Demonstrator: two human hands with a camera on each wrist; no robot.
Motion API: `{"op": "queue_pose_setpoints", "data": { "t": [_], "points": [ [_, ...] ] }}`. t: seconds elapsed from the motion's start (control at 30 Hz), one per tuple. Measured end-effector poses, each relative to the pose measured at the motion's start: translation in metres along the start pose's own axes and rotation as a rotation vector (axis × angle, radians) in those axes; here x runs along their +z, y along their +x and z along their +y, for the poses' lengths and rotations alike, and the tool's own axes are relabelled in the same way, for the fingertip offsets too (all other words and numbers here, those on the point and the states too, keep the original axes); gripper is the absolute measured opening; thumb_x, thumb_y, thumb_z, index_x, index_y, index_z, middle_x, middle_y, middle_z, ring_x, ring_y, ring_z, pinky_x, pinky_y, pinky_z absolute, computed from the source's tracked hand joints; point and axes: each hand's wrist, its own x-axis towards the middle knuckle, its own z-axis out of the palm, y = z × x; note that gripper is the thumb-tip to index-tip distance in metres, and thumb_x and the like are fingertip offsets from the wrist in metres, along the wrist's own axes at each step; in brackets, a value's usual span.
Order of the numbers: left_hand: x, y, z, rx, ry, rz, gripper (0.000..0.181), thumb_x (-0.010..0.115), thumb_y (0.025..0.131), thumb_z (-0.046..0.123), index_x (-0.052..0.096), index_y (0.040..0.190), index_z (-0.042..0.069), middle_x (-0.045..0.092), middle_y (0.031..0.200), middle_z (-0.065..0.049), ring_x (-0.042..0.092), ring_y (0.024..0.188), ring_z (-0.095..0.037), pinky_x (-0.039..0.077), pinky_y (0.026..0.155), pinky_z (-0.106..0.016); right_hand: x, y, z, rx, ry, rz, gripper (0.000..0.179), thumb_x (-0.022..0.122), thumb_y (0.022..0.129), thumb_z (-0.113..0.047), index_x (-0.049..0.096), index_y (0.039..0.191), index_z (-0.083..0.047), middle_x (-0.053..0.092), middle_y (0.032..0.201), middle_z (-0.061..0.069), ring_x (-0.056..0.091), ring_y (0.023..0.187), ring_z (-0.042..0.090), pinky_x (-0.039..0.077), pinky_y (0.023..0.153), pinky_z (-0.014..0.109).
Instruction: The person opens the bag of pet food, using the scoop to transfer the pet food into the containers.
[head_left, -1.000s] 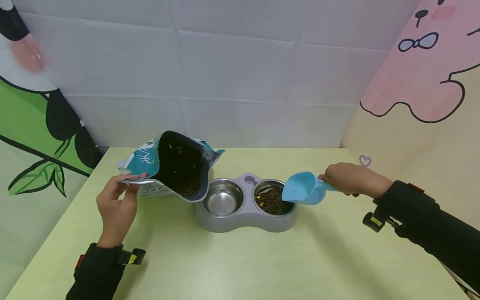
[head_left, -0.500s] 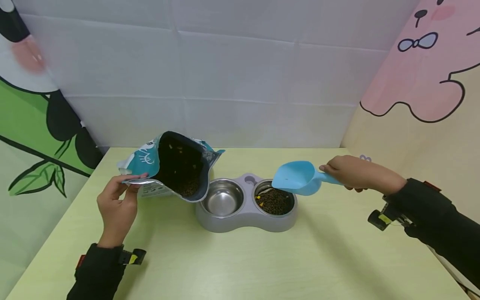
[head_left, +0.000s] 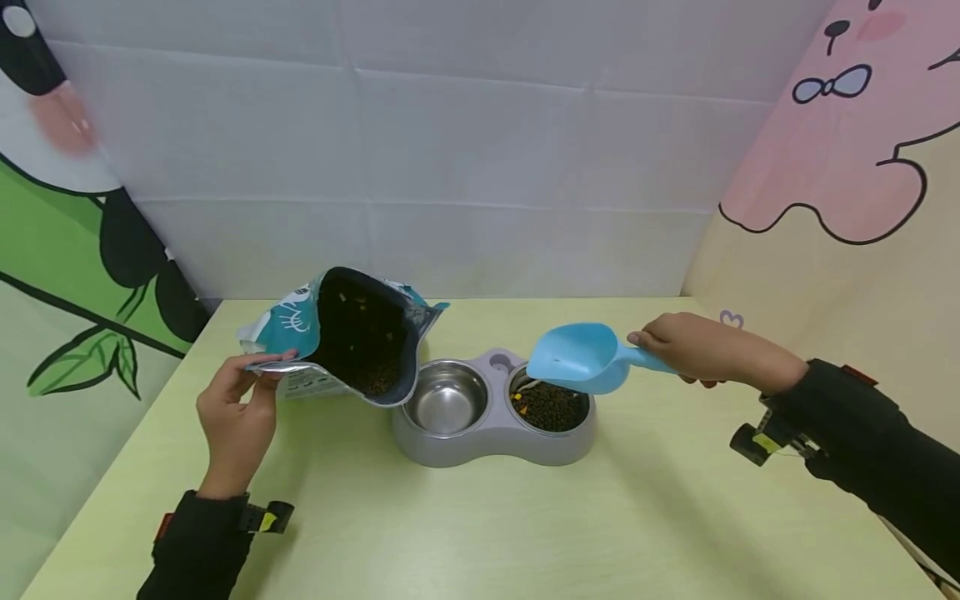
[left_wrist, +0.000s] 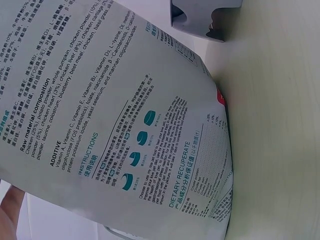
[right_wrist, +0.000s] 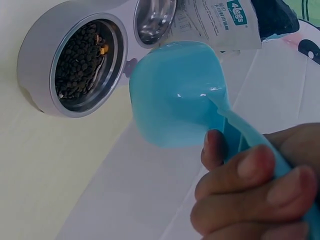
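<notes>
My left hand [head_left: 242, 415] pinches the rim of a teal and white pet food bag [head_left: 292, 323], whose wide mouth faces me with dark kibble inside. Printed text covers the bag's side in the left wrist view. In my right hand [head_left: 701, 348] is the handle of a light blue scoop [head_left: 581, 357], fingers curled round it. The scoop is above the right bowl's back edge and looks empty in the head view. Brown kibble [right_wrist: 77, 62] with a few yellow pieces lies in that bowl. To its left is an empty metal bowl [head_left: 447, 398].
Both bowls sit in a grey double feeder stand [head_left: 491, 446] on a pale yellow table [head_left: 480, 533]. A white cloth wall [head_left: 465, 150] rises behind the table. Cartoon-printed panels flank it on both sides.
The scoop has moved left and slightly up over the right bowl, and its tilt has levelled. My left hand and the bag have stayed nearly still.
</notes>
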Motion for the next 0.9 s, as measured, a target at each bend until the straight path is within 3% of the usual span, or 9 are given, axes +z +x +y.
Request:
{"op": "queue_pose_setpoints", "data": {
  "t": [0.47,0.73,0.9],
  "points": [
    [-0.001,0.000,0.003,-0.003,0.022,0.003,0.016,0.062,0.084,-0.014,0.060,0.100,-0.013,0.064,0.100,0.019,0.061,0.101,0.001,0.045,0.089,-0.013,-0.006,-0.001,-0.016,-0.026,0.014,0.013,0.029,0.041,0.103,-0.026,0.056,0.087,-0.006,0.044,0.056,0.003,0.041,0.041,0.014,0.041,0.040,0.027],
    [-0.001,0.000,0.004,0.003,-0.020,0.013,0.016,0.062,0.083,-0.015,0.062,0.099,-0.012,0.068,0.098,0.008,0.062,0.100,-0.004,0.046,0.089,-0.014,-0.005,0.001,-0.026,-0.048,-0.006,0.013,0.032,0.040,0.104,-0.027,0.055,0.085,-0.007,0.043,0.055,0.002,0.041,0.041,0.014,0.043,0.041,0.029],
    [-0.001,0.001,0.005,-0.003,-0.011,0.002,0.017,0.061,0.083,-0.017,0.063,0.100,-0.012,0.067,0.099,0.008,0.062,0.102,-0.005,0.045,0.089,-0.015,-0.006,0.002,-0.033,-0.076,-0.029,0.020,0.033,0.039,0.104,-0.028,0.054,0.081,-0.008,0.042,0.054,0.002,0.041,0.040,0.014,0.043,0.041,0.030]
  ]
}}
